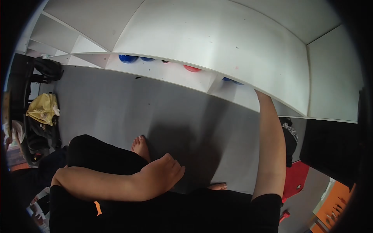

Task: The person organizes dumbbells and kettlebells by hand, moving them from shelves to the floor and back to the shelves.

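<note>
Fingers (175, 169) of left hand (161, 175) curl loosely, empty, bracing black-clad knee (101, 155); right hand (hidden, grip untellable) probes white wooden shelf (233, 50).

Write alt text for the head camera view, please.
A person's right arm reaches into a white shelf unit, the hand hidden behind its edge. The left hand rests on a black-clad knee; a blue ball and a red ball lie in the shelves.

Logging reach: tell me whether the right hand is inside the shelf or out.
Inside: the right forearm runs under the white shelf edge, hiding the hand.
</note>
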{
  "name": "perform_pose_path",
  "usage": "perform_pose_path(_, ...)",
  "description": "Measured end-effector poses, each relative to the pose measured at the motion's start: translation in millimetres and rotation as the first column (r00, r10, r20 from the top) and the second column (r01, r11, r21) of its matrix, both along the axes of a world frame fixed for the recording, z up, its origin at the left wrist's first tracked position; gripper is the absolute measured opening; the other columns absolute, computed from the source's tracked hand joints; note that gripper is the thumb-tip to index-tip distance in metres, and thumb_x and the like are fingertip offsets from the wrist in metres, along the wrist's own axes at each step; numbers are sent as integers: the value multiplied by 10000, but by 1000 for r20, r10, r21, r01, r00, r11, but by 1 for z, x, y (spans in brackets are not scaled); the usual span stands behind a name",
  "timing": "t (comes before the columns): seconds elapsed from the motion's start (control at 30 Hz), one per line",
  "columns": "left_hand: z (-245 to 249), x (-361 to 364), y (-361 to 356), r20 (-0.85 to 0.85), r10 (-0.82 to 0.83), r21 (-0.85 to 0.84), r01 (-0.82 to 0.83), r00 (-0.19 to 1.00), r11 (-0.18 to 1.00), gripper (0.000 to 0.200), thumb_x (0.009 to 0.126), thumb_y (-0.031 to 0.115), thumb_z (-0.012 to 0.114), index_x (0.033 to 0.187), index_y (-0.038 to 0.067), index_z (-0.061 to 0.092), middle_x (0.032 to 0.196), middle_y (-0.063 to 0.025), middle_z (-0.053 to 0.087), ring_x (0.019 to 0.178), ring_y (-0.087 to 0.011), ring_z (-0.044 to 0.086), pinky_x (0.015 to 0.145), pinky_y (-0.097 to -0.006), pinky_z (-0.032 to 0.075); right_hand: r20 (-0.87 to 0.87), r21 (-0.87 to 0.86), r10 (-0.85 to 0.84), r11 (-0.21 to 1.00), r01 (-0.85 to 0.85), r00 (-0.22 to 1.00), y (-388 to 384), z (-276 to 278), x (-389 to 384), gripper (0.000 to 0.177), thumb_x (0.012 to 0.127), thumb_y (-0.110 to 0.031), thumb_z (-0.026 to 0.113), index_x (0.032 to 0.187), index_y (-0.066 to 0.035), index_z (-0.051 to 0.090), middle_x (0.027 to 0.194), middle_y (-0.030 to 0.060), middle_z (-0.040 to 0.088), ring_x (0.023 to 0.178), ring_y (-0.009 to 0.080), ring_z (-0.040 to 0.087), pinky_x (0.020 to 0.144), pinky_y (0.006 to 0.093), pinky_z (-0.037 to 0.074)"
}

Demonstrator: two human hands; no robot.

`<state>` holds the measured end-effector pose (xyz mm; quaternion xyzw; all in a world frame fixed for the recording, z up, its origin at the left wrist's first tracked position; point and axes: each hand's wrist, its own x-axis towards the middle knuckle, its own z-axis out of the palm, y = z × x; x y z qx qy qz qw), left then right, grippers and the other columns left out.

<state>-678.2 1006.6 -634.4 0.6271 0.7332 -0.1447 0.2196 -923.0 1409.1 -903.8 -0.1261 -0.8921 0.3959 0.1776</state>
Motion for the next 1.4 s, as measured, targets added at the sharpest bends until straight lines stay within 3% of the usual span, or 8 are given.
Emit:
perform_pose_path(0.2, -11, -8, -10, -74, 23, -71, -29, 997, 997, 646, 894, 484, 666, 1344, 25, 599, 1032, -68, 639, 939, -210, 602, 871, -321, 419, 95, -390, -19, 919, 54, 995, -12, 23, 5, 526, 914, -425, 712, 1247, -33, 603, 1112, 69, 637, 952, 155, 584, 837, 316, 460)
perform_pose_path(0.53, -25, -13, 6, 164, 239, 29, -246, 957, 969, 615, 823, 442, 758, 1276, 55, 608, 1036, -64, 595, 917, -243, 590, 930, -509, 486, 252, -767, 17, 613, 189, 967, 40, 47, 90, 489, 891, -437, 732, 1183, -58, 632, 1050, 30, 638, 844, 119, 565, 710, 285, 454)
perform_pose_path(0.67, -33, -17, 21, 251, 224, 27, -238, 942, 971, 524, 841, 403, 752, 1219, 70, 610, 1038, -65, 583, 927, -260, 600, 922, -431, 475, 554, -531, 177, 828, 181, 813, -10, 160, 174, 351, 870, -424, 692, 992, -95, 712, 881, -12, 652, 780, 105, 551, 682, 283, 422)
perform_pose_path(0.77, -27, -22, 44, 205, 223, 207, -265, 953, 942, 461, 864, 372, 740, 1190, 73, 610, 1035, -76, 582, 925, -270, 604, 903, -389, 466, 611, -334, 308, 936, -115, 729, -40, 185, 204, 583, 741, -545, 721, 860, 26, 741, 783, 143, 712, 731, 240, 693, 684, 372, 525)
perform_pose_path(0.87, -20, -23, 65, 273, 277, 335, -361, 921, 870, 434, 884, 371, 726, 1173, 68, 610, 1013, -91, 584, 917, -276, 613, 888, -392, 473, 784, -237, 413, 889, -392, 463, -81, 186, 230, 599, 708, -577, 708, 743, 19, 743, 742, 230, 697, 719, 356, 709, 689, 421, 557)
perform_pose_path(1.0, -30, -20, 65, 273, 261, 294, -339, 926, 894, 418, 897, 391, 713, 1134, 62, 613, 996, -91, 595, 899, -269, 623, 863, -388, 479, 781, -255, 531, 752, -608, 329, -125, 133, 276, 658, 723, -629, 693, 769, 26, 733, 730, 216, 702, 718, 357, 715, 694, 427, 574)
perform_pose_path(1.17, -29, -10, 55, 145, 186, 41, -194, 972, 980, 414, 894, 427, 703, 1078, 64, 623, 996, -77, 607, 882, -252, 628, 833, -377, 478, 758, -271, 576, 704, -656, 305, -155, 125, 315, 711, 759, -694, 684, 851, 10, 726, 807, 200, 724, 752, 365, 718, 720, 460, 581)
perform_pose_path(1.4, -30, 2, 46, 158, 126, 122, -146, 979, 982, 435, 878, 450, 708, 1082, 75, 623, 994, -57, 610, 919, -233, 622, 851, -358, 457, 689, -136, 568, 712, -689, 451, -146, 125, 296, 758, 858, -739, 600, 911, 11, 693, 860, 193, 724, 823, 374, 722, 753, 471, 579)
